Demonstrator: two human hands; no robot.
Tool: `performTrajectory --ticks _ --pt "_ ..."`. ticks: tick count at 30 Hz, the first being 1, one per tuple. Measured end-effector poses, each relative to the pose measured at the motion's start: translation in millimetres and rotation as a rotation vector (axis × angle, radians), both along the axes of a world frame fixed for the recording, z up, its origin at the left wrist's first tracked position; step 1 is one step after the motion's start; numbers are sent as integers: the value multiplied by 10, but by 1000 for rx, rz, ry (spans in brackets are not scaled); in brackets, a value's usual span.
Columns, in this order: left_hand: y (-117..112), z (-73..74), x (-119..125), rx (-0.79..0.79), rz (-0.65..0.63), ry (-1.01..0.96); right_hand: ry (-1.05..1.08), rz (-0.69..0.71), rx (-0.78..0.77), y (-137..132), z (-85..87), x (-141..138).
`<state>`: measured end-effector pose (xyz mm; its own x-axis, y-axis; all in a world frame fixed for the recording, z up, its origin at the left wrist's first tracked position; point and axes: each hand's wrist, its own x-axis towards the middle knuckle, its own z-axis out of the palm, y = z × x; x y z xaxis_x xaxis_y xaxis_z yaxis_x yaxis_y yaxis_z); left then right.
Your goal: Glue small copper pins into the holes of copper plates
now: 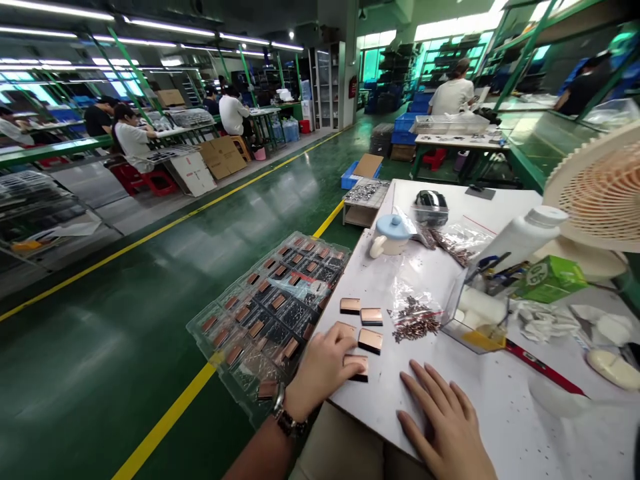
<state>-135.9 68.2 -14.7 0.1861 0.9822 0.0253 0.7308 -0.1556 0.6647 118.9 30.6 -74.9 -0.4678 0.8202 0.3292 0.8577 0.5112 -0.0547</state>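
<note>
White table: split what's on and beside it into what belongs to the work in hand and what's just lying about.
Likely belongs:
copper-coloured pieces, some under the left hand;
clear tray beside the table, holding similar pieces;
small brown parts, probably.

Seemingly just lying about:
lidded cup;
white bottle;
green box;
crumpled tissue.

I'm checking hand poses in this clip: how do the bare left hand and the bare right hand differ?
The bare left hand is curled, its thumb on a copper-coloured, dark-edged rectangular block; the bare right hand is spread open, holding nothing. A metallic wristwatch and dark bracelet show at the left hand's wrist; none shows by the right hand. Both are palm down over the white tabletop.
</note>
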Motion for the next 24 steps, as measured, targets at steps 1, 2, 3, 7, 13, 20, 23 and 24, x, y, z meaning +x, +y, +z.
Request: performTrajectory --ticks 1,2,3,7,13,20,23,24 --pt "-22 22 -19 4 10 -33 24 -3 -24 2 13 -7" --pt "-50 46 -29 4 13 -72 75 -4 -63 5 31 -14" --pt "-82 71 -28 1 8 -116 145 -1 -110 8 54 -20" --pt "-189 156 139 -27 -111 -273 418 24 -237 -9 183 -28" --pt "-340 273 812 -108 -435 -350 682 42 -243 -235 325 -59" --pt "-436 257 1347 -252 -511 -535 986 -100 -294 -514 337 309" --pt "-392 177 1503 -368 -378 -683 1086 -124 -382 -579 411 544" --pt "-376 154 1552 -417 -361 -717 1110 -139 -405 -589 440 603"
